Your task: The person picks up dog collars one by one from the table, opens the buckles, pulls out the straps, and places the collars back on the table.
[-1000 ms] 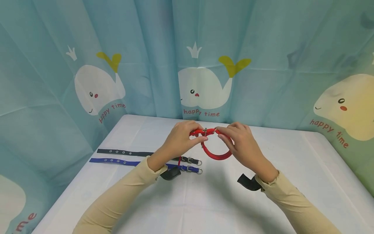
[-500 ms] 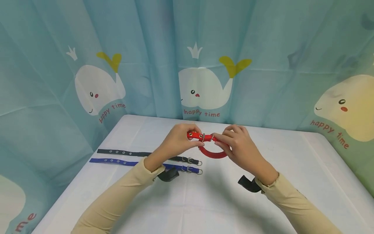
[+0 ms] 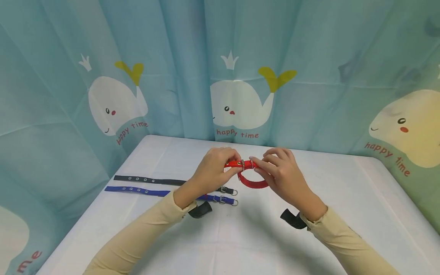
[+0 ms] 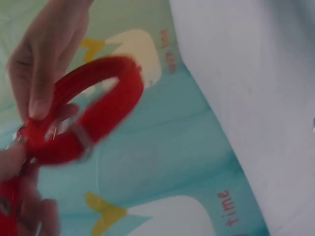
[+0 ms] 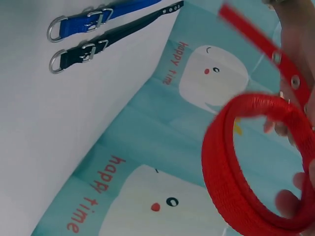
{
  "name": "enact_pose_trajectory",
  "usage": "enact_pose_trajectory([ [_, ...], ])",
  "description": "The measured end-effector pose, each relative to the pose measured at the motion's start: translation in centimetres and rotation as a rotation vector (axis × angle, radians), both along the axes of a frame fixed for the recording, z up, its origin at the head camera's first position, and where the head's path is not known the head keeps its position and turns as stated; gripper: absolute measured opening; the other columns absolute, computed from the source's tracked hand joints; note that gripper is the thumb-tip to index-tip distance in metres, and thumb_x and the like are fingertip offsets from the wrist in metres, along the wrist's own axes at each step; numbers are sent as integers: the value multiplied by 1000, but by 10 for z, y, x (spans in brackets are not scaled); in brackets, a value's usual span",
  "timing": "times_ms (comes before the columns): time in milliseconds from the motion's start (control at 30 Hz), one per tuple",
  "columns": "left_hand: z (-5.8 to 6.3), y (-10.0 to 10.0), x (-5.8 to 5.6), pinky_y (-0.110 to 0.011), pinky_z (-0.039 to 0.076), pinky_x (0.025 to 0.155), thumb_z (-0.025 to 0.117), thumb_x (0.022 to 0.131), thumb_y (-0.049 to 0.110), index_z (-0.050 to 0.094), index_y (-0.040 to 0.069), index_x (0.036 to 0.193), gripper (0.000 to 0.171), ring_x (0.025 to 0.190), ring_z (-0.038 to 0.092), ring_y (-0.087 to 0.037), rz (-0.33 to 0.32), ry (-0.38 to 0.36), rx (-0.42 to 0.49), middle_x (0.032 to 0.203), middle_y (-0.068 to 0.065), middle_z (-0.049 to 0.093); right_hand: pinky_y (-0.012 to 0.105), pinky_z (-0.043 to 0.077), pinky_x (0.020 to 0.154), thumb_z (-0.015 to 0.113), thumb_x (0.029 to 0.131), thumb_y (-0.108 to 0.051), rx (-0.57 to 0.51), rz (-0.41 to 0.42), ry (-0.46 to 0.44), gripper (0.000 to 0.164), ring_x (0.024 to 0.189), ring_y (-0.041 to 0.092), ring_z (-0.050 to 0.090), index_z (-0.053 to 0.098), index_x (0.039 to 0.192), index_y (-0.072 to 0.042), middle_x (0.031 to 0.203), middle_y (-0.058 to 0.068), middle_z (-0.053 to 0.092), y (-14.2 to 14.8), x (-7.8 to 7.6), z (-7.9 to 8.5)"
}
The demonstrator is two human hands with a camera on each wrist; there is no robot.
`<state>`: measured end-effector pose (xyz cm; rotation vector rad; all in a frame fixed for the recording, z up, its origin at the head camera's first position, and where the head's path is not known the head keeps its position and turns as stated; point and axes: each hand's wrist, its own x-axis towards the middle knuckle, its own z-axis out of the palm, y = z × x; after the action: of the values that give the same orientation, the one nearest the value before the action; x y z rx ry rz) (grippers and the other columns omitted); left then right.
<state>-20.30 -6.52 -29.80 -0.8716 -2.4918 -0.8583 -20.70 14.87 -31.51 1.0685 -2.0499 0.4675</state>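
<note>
Above the table, both hands hold a red collar (image 3: 254, 185) bent into a loop, with its metal buckle between them. My left hand (image 3: 215, 168) pinches the strap with metal-rimmed holes beside the buckle. On the other side, my right hand (image 3: 282, 173) pinches the collar near its metal ring. The right wrist view shows the loop hanging below the fingers and the strap's loose end (image 5: 248, 30) sticking out past the left hand. Fingers partly cover the buckle, and the left wrist view is blurred there.
A black collar (image 3: 156, 181) and a blue collar (image 3: 137, 190) lie flat side by side on the white table (image 3: 247, 236), partly behind the left forearm. A curtain (image 3: 185, 95) with whale prints hangs behind the table.
The collar and both hands have come slightly lower. The strap with holes turned its face up and now shows more plainly beside the buckle. The black and blue collars stay put.
</note>
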Motion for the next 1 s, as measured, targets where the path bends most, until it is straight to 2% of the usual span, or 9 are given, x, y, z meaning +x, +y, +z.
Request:
enact_pose_trajectory([
  [133, -4, 3, 0, -44, 45, 93, 67, 83, 7, 64, 8, 92, 10, 89, 61, -18, -10, 36, 94, 90, -4, 69, 50, 43, 79, 82, 63, -3, -38, 28, 48, 41, 85, 31, 56, 72, 103, -5, 73, 10, 63, -3, 3, -1],
  [267, -6, 3, -1, -46, 44, 95, 63, 83, 5, 62, 6, 90, 7, 89, 61, -19, -18, 72, 132, 88, -5, 69, 51, 44, 79, 83, 61, -1, -40, 26, 54, 42, 85, 30, 57, 72, 102, -4, 74, 10, 63, -6, 6, 0],
  [467, -2, 3, -1, -46, 41, 94, 60, 81, 6, 60, 10, 83, 4, 82, 58, -15, 46, 160, 18, 76, 1, 63, 50, 43, 79, 83, 62, -3, -42, 23, 70, 40, 84, 29, 57, 73, 101, -6, 71, 8, 61, -9, 5, -1],
  [600, 1, 2, -1, -47, 39, 95, 61, 83, 6, 58, 12, 82, 6, 83, 58, -14, 78, 206, -57, 76, 3, 61, 51, 42, 80, 81, 66, -6, -46, 8, 69, 36, 84, 29, 57, 73, 102, -9, 71, 7, 60, -8, 4, 1],
  [733, 2, 2, 0, -46, 41, 97, 66, 82, 9, 60, 11, 89, 9, 89, 60, -15, 83, 203, -101, 84, 2, 65, 52, 41, 82, 82, 65, -5, -46, -21, 56, 38, 86, 29, 57, 73, 101, -10, 72, 8, 62, -6, 3, 3],
  [867, 1, 3, 2, -45, 41, 99, 70, 81, 13, 61, 10, 103, 23, 93, 62, -16, 89, 187, -127, 89, 0, 67, 53, 42, 82, 84, 61, -3, -60, -47, 33, 41, 86, 28, 58, 73, 100, -10, 72, 9, 65, -4, 3, 4],
  [1000, 0, 5, 3, -45, 41, 99, 69, 82, 12, 63, 11, 108, 27, 95, 61, -16, 79, 234, -153, 93, 1, 69, 54, 42, 82, 85, 60, -3, -81, -54, 29, 40, 85, 29, 60, 74, 98, -9, 74, 9, 67, -5, 4, 3],
])
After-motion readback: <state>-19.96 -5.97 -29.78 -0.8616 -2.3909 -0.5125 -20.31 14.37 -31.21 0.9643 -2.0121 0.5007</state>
